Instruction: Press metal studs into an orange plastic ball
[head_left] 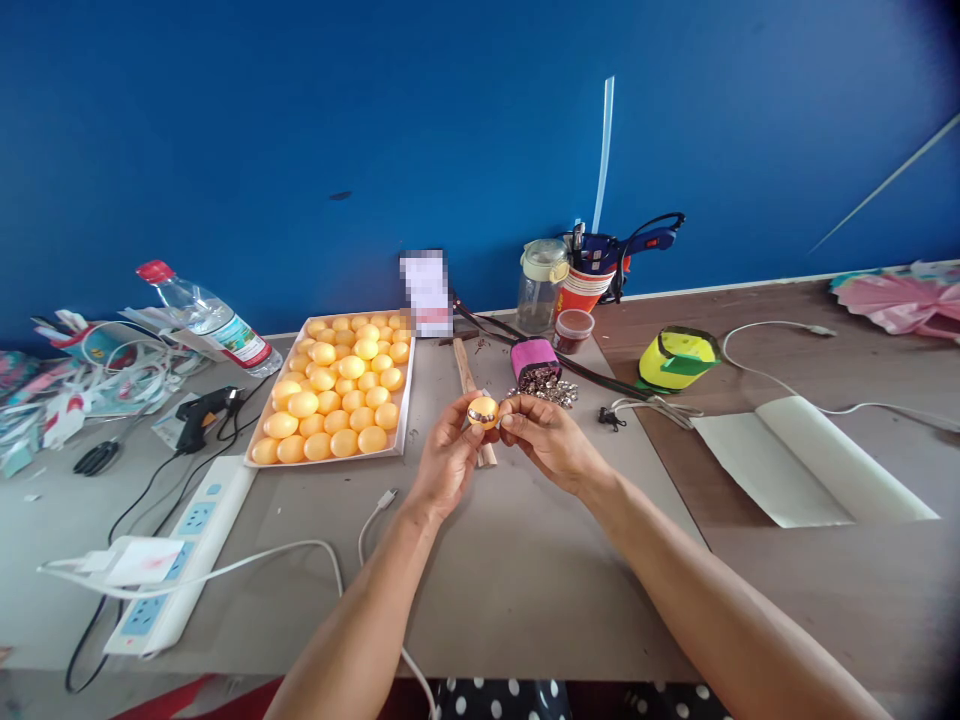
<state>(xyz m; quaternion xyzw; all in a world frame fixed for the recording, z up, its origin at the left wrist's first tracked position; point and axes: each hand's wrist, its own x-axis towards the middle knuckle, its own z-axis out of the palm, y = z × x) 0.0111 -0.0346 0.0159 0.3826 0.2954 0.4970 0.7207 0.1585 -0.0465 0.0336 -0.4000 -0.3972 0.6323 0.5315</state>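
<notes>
My left hand (pixel 448 458) is closed around an orange table tennis ball (pixel 484 412), which has small shiny metallic pieces across its front. At the ball's right side, my right hand (pixel 551 440) has its thumb and fingers pinched together; whatever lies between those fingertips is too small to make out. A wooden stick (pixel 464 368) lies beneath the hands, partly covered by them. Just behind the right hand, a purple container (pixel 535 353) lies tipped over, with small shiny metal pieces (pixel 551 388) spilling from its mouth.
To the left is a shallow box (pixel 406 400) of orange balls. Farther left are a water bottle (pixel 225 325), a glue gun (pixel 201 412) and a power strip (pixel 196 550) with cables. A glass jar (pixel 534 305), yellow container (pixel 673 360) and paper roll (pixel 840 455) stand or lie rightward.
</notes>
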